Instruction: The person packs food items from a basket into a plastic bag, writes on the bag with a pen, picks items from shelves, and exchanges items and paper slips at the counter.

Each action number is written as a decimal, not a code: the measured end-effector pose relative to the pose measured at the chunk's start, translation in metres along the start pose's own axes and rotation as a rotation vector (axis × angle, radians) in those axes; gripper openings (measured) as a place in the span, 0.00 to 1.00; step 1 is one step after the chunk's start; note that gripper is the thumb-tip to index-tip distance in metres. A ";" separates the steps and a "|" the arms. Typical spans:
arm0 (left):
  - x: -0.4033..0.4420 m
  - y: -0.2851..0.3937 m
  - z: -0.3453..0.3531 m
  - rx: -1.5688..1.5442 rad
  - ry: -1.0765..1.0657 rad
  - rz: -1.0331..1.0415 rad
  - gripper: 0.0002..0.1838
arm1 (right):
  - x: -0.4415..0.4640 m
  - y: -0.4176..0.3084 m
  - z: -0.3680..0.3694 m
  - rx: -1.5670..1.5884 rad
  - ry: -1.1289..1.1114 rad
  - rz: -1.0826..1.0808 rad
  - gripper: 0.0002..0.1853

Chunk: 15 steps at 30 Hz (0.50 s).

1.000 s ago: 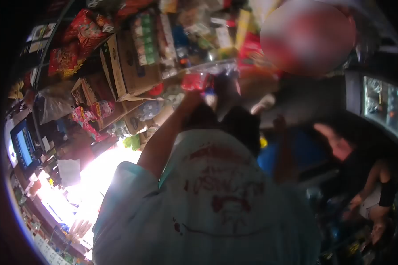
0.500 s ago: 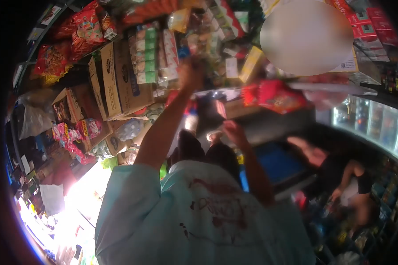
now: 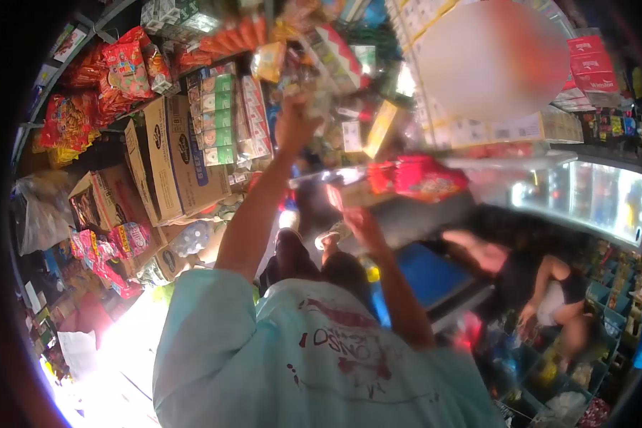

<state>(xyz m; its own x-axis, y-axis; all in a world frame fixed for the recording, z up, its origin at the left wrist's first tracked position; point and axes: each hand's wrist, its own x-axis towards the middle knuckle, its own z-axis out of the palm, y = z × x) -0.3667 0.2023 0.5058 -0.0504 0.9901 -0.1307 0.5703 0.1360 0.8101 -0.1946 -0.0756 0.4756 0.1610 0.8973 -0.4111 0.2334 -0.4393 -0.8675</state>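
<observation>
My left hand reaches up over the goods display, its thumb apart from the blurred fingers. Its fingertips are by small clear-wrapped packs; whether they touch is unclear. Left of it are a row of green-and-white small boxes and a red-and-white zigzag strip of packs. My right hand is lower, in front of the counter edge, with curled fingers. A slim red-and-white item shows at its fingertips; blur hides what it is and whether the hand grips it. A yellow box lies above.
Cardboard boxes and red snack bags stand at left. Red packets lie on the counter edge. A lit glass-door cooler is at right. Another person is low at right, beside bins of goods.
The view has shifted, so the goods appear further left and lower. My left hand has moved slightly across the packs; a blue item seen at its fingertips no longer shows. My right hand stays low.
</observation>
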 end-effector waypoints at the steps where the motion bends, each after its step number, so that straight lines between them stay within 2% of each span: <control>1: -0.013 -0.009 -0.004 0.025 0.072 0.051 0.43 | 0.010 -0.014 0.006 -0.010 0.011 0.008 0.13; 4: -0.051 -0.005 -0.036 -0.119 0.065 0.006 0.41 | 0.055 -0.075 0.016 -0.068 0.053 0.010 0.18; 5: -0.060 -0.009 -0.042 -0.150 0.035 0.000 0.44 | 0.072 -0.089 0.019 -0.103 0.075 -0.002 0.20; 7: -0.078 -0.017 -0.054 -0.215 -0.023 -0.011 0.51 | 0.105 -0.118 0.032 0.185 0.134 0.120 0.25; 9: -0.101 -0.018 -0.059 -0.193 0.041 0.077 0.52 | 0.128 -0.146 0.042 0.367 0.111 0.247 0.29; 10: -0.110 -0.028 -0.054 -0.182 0.063 0.124 0.52 | 0.135 -0.160 0.047 0.382 -0.004 0.293 0.33; 11: -0.118 -0.023 -0.059 -0.172 0.084 0.171 0.52 | 0.144 -0.152 0.054 0.329 -0.090 0.191 0.33; 12: -0.126 -0.020 -0.066 -0.302 -0.049 0.098 0.50 | 0.152 -0.144 0.061 0.275 -0.175 0.089 0.33; 13: -0.125 -0.025 -0.068 -0.385 -0.056 0.037 0.48 | 0.152 -0.147 0.066 0.220 -0.259 -0.014 0.34; 15: -0.116 -0.044 -0.070 -0.554 -0.068 -0.082 0.45 | 0.143 -0.150 0.069 0.155 -0.215 -0.057 0.33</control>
<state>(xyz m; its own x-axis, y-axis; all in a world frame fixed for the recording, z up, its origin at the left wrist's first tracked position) -0.4434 0.0841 0.5249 -0.0130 0.9736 -0.2281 0.0501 0.2284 0.9723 -0.2732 0.1217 0.5274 -0.0595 0.9163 -0.3961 0.0843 -0.3908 -0.9166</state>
